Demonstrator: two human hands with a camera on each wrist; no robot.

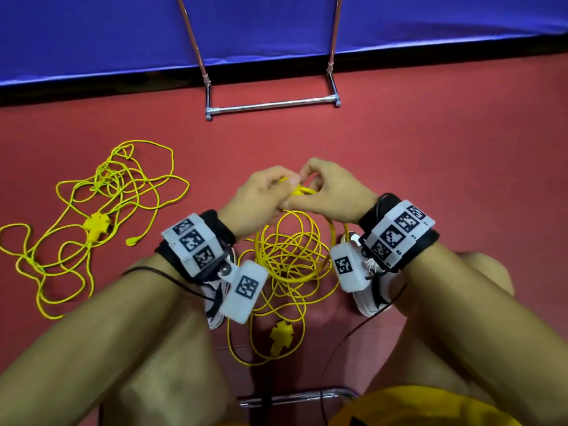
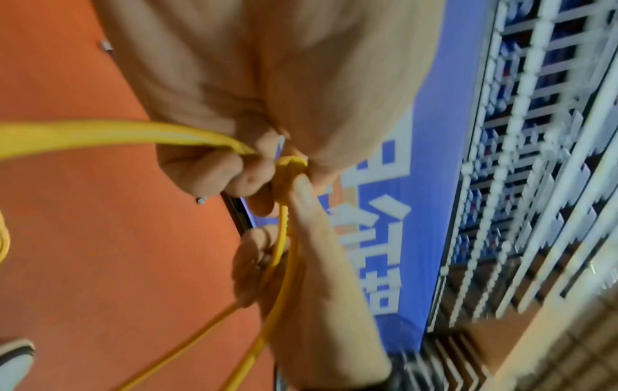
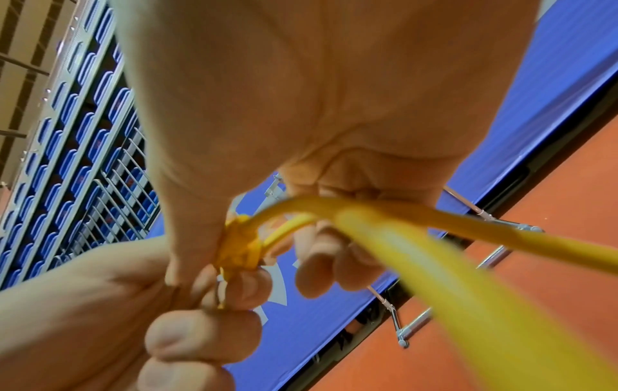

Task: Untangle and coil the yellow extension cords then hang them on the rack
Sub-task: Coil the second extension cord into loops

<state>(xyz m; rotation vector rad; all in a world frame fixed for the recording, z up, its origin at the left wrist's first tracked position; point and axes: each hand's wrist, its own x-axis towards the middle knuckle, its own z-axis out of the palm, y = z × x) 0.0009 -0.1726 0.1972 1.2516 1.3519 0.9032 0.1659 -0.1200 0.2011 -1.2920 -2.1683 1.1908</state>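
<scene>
**Head view: a knot in the near cord is being worked by both hands**

Head view shows the near yellow cord (image 1: 289,256) lying in loose overlapping loops on the red floor (image 1: 430,149) between the person's feet, with its cross-shaped socket block (image 1: 281,336) at the bottom of the pile. A tight knot (image 3: 239,246) in this cord is raised above the pile and is pinched between the fingertips of the left hand (image 1: 258,201) and the right hand (image 1: 329,192); both hands are curled closed round the cord, with strands trailing down from them to the loops below.

The cord is judged to be thin, light and limp, with a smooth jacket that could slip through the fingers. It would best be held close to either side of the knot, so that a strand can be pushed back through rather than pulled tighter. For coiling, a hold near the plug or the socket block is suggested.

A second yellow cord (image 1: 92,216) lies well apart on the person's left, still spread in a tangle round its own socket block (image 1: 96,226). The rack (image 1: 272,104) stands beyond the hands against a blue barrier (image 1: 276,23), with nothing seen hung on its lower bar.
</scene>
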